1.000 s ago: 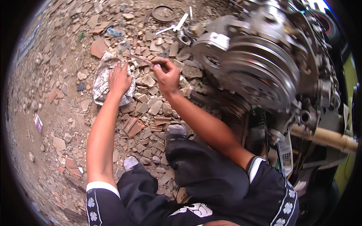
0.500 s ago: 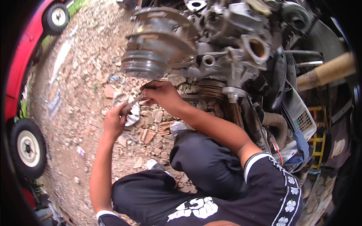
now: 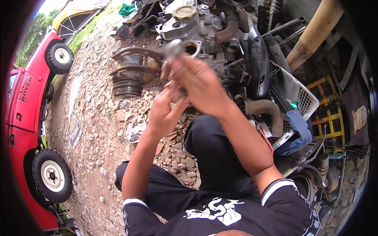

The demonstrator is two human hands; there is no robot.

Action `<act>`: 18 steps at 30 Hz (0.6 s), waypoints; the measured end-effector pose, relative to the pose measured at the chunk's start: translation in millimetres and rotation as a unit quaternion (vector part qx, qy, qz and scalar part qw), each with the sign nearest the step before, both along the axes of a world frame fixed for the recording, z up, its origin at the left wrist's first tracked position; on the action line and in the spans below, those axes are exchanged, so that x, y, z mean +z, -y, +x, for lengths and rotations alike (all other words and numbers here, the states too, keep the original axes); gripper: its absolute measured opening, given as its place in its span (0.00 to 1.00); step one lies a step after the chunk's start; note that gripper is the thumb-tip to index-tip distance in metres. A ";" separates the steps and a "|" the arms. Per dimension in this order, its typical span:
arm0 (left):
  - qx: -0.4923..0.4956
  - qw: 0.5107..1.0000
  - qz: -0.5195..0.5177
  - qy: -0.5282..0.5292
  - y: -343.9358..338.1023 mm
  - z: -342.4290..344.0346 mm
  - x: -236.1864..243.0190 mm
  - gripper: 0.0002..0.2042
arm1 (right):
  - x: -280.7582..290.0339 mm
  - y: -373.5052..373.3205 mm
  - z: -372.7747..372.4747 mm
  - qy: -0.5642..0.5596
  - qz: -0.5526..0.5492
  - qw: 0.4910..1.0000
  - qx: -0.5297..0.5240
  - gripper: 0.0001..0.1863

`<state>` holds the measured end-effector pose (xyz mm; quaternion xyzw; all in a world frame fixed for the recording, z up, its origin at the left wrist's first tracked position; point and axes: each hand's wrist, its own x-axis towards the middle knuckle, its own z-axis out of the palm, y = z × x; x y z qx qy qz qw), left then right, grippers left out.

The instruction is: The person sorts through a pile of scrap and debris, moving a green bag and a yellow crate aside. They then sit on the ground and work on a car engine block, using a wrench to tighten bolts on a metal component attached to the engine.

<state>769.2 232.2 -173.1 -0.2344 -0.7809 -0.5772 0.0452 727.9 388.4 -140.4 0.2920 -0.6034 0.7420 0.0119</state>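
My right hand (image 3: 201,82) is closed round a blurred metal tool (image 3: 172,50), its rounded, shiny end raised in front of the engine (image 3: 189,27). My left hand (image 3: 165,114) is just below and touching it, fingers curled round something dark that I cannot make out, mostly hidden between the hands. A metal pulley assembly (image 3: 126,86) with two curved plates sits on the rubble left of the engine. A crumpled pale rag (image 3: 135,128) lies on the broken tiles behind my left forearm.
A red off-road vehicle (image 3: 27,106) stands along the left. On the right are a bamboo pole (image 3: 315,31), a white plastic crate (image 3: 305,100) with blue cloth, a corrugated hose (image 3: 275,114) and yellow metal frames (image 3: 327,133). My knees rest low over the rubble ground (image 3: 94,165).
My left hand left the rag and joined my right on the tool. Both have risen towards the engine, and the view has swung up, showing more of the vehicle and engine top.
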 end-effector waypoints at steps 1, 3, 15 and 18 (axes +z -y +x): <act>0.054 0.988 -0.117 -0.088 -15.8 -7.9 5.7 0.20 | -3.9 -16.4 -6.1 0.004 0.005 0.997 -0.082 0.19; 0.151 0.974 -0.122 -0.119 -32.5 -16.1 1.1 0.19 | -3.1 -47.0 -13.2 -0.056 0.118 0.959 -0.250 0.18; 0.212 0.898 -0.308 -0.232 -38.9 -91.2 -9.5 0.21 | -59.8 -75.7 -34.0 0.051 0.107 0.912 -0.392 0.14; 0.201 0.913 -0.274 -0.225 -39.8 -92.1 -2.7 0.17 | -54.9 -73.5 -34.9 0.083 0.055 0.917 -0.387 0.14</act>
